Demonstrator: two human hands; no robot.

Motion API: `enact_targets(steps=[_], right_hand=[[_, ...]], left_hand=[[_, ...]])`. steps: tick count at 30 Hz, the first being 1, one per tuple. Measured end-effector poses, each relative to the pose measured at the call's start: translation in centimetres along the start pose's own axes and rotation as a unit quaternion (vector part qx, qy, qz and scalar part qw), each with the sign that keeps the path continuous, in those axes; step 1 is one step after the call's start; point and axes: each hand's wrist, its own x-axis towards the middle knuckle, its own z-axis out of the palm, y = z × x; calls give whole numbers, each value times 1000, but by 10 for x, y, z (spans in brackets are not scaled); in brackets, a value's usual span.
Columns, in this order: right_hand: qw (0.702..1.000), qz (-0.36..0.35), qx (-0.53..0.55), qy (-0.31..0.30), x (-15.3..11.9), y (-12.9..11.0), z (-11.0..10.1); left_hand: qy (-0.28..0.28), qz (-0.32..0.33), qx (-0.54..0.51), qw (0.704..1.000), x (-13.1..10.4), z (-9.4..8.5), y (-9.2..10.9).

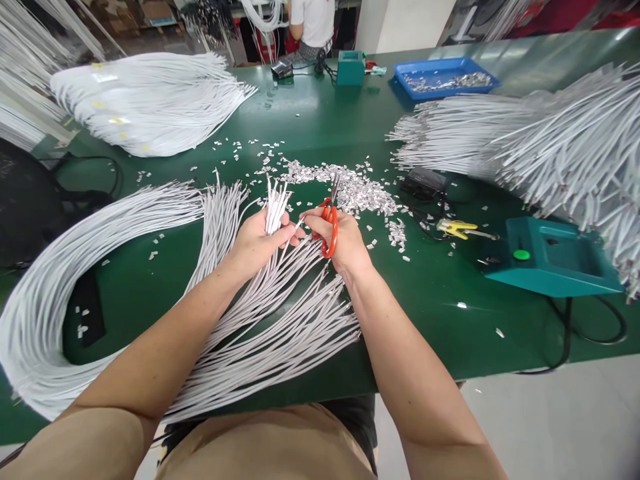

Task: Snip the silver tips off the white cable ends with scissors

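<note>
My left hand (263, 241) is closed around a small bunch of white cables (276, 210), their ends pointing up. Orange-handled scissors (330, 230) hang in my right hand (345, 241), blades pointing away from me. The fingertips of my right hand pinch near the end of a single white cable, just right of the bunch. Beneath and around both hands lie many more white cables (280, 360), fanned out and curving round to the left. Beyond the hands is a pile of small silvery pieces (355, 190).
A teal device (555, 257) and yellow-handled tool (457, 229) are at the right. Cable bundles lie back left (150, 100) and right (465, 133). A blue tray (400, 72) and second teal device (350, 69) stand at the back; a person (313, 23) is beyond.
</note>
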Motion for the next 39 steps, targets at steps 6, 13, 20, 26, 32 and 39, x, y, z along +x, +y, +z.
enact_targets(steps=[6, 13, 20, 26, 32, 39], right_hand=[[999, 15, 26, -22, -2, 0, 2], [999, -30, -13, 6, -4, -3, 3], [992, -53, -102, 54, 3, 9, 0], [965, -136, -157, 157, 12, 14, -12], [986, -122, -88, 77, 4, 5, -5], [993, -79, -70, 57, 0, 1, -3]], left_hand=[[-53, -40, -18, 998, 0, -2, 5], [46, -10, 4, 999, 4, -1, 1], [15, -43, -38, 998, 2, -1, 4], [-33, -55, -30, 998, 3, -12, 2], [-13, -58, -14, 998, 2, -9, 4], [-27, -40, -13, 999, 0, -4, 6]])
